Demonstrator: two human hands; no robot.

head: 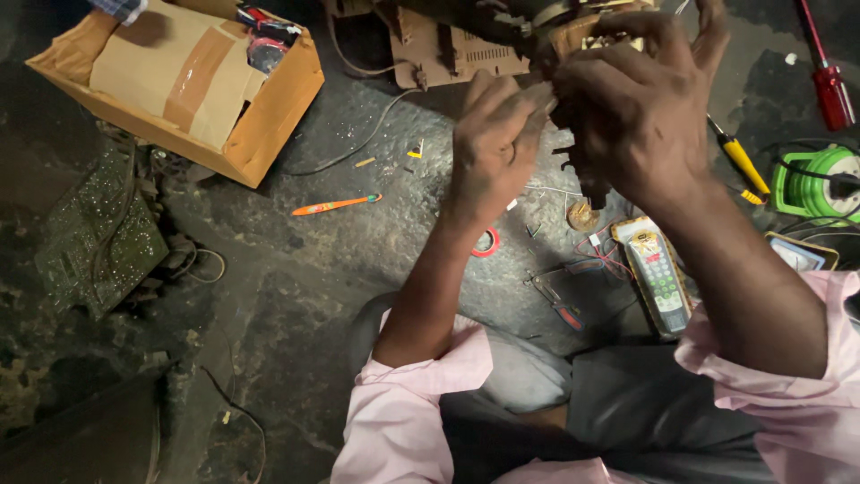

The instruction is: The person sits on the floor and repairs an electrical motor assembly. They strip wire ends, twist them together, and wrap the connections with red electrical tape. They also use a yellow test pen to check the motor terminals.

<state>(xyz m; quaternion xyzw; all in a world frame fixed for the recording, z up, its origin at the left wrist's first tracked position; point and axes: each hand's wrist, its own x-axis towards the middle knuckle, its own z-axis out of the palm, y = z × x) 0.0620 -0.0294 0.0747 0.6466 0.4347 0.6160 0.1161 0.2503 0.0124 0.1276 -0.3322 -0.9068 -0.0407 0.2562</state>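
Right hand (640, 108) closed round a small dark toothed part (573, 166); left hand (493, 143) pinches its top; likely stiff, light, best held by edges.

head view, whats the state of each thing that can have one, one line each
left hand: raised, fingers pinched at the dark part
right hand: raised, wrapped around the dark toothed part
cardboard box: taped flap partly open, things inside
circuit board: bare, lying on the floor
orange pen: lying flat, untouched
remote control: face up on the floor
red screwdriver: lying unused
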